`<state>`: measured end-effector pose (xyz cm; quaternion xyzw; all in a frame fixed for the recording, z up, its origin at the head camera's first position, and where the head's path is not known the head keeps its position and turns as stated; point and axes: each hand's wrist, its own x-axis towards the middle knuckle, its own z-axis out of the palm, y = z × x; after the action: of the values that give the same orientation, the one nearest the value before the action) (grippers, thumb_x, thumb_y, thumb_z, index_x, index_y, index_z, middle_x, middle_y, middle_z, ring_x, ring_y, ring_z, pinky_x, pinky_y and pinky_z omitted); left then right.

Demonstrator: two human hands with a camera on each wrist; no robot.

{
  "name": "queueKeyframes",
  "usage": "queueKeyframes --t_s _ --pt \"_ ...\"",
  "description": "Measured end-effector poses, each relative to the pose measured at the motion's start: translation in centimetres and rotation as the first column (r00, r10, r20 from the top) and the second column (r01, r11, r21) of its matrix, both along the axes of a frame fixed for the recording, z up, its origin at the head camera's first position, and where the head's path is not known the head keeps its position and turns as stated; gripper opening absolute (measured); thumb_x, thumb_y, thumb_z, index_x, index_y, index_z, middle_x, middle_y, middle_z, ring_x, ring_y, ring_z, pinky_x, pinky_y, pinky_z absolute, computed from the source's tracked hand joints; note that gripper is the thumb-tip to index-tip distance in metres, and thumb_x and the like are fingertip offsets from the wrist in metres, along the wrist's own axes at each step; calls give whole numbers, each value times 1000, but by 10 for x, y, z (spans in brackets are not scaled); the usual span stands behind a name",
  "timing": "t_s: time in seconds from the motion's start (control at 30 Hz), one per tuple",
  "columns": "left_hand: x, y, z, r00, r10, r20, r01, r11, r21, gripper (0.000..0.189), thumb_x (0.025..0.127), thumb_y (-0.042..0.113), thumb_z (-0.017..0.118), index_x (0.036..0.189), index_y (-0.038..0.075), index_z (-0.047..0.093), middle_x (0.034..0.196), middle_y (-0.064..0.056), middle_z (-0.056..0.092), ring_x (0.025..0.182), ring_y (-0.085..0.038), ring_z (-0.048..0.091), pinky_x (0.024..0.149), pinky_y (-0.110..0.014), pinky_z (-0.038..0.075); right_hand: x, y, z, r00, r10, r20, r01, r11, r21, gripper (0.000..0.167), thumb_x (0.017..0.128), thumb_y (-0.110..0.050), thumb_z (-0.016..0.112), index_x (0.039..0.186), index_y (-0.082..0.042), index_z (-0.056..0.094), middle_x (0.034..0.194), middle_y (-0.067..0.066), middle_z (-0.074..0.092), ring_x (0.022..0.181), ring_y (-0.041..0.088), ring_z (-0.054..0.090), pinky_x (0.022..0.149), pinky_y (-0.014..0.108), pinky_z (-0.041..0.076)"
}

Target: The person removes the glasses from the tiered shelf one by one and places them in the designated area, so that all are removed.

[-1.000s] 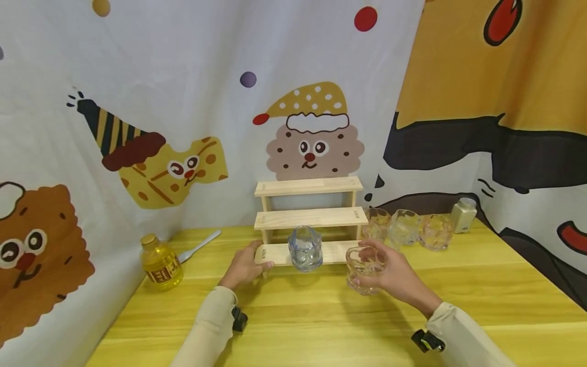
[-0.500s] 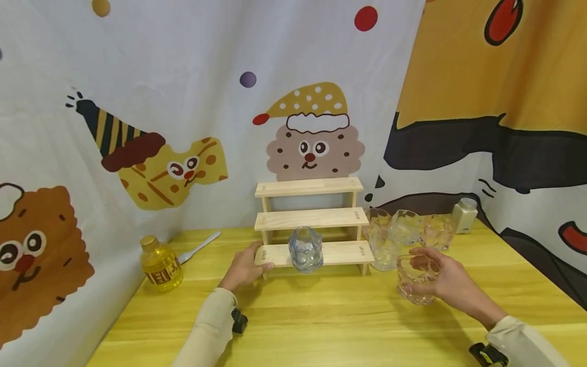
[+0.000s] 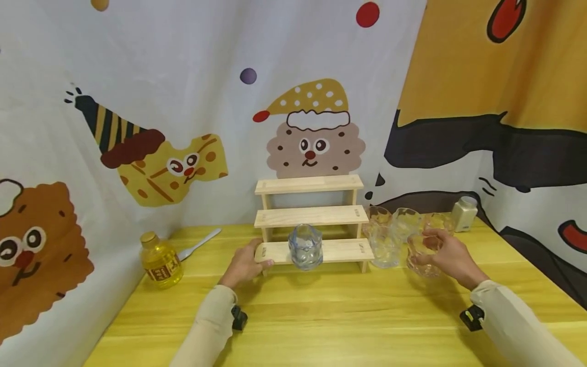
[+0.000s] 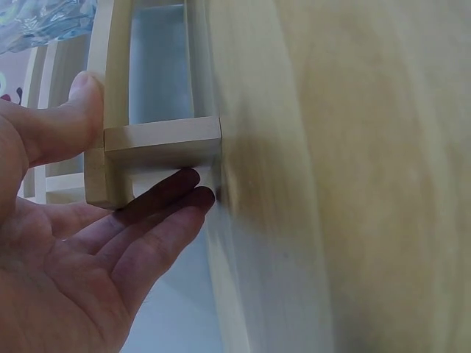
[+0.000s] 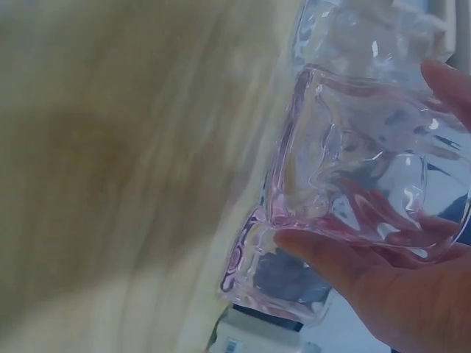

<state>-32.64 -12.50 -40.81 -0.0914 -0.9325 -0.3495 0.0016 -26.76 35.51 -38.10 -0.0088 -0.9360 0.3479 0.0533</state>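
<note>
My left hand (image 3: pixel 244 264) holds the left end of the lowest step of a three-tier wooden display stand (image 3: pixel 270 251). In the left wrist view its thumb (image 4: pixel 77 103) lies on the board, and the fingers reach under it beside the leg. A bluish clear glass (image 3: pixel 305 247) stands on that step. My right hand (image 3: pixel 451 257) grips a pinkish clear glass (image 5: pixel 360 162) with wavy sides, thumb on one side and fingers on the other. In the head view this glass is right of the stand, just in front of several other glasses.
Right of the stand are clear glasses (image 3: pixel 385 250) and another pinkish glass (image 5: pixel 276 276). A white-capped jar (image 3: pixel 465 214) stands behind them. On the left are an oil bottle (image 3: pixel 160 260) and a pale utensil (image 3: pixel 199 244). A printed curtain (image 3: pixel 183 76) hangs behind the table.
My right hand has carried the pinkish glass from in front of the stand's right end to the right, then back toward the other glasses. My left hand has stayed on the stand.
</note>
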Motion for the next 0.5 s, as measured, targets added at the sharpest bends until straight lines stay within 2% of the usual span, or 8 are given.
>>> queueKeyframes --t_s 0.23,0.5 --pt "-1 -1 0 1000 -1 -1 1 1000 5 68 89 23 78 147 4 47 101 -16 68 73 -20 55 62 -29 43 -22 1 -6 1000 -30 -10 30 1000 -7 93 79 -34 86 144 12 38 139 39 50 127 54 50 98 62 47" --pt "2 0 0 1000 0 -1 0 1000 -9 66 90 25 77 145 5 48 106 -17 68 78 -21 56 67 -32 44 -31 0 -13 999 -54 5 54 998 -22 91 79 -33 86 142 14 41 137 41 51 125 55 51 98 61 47"
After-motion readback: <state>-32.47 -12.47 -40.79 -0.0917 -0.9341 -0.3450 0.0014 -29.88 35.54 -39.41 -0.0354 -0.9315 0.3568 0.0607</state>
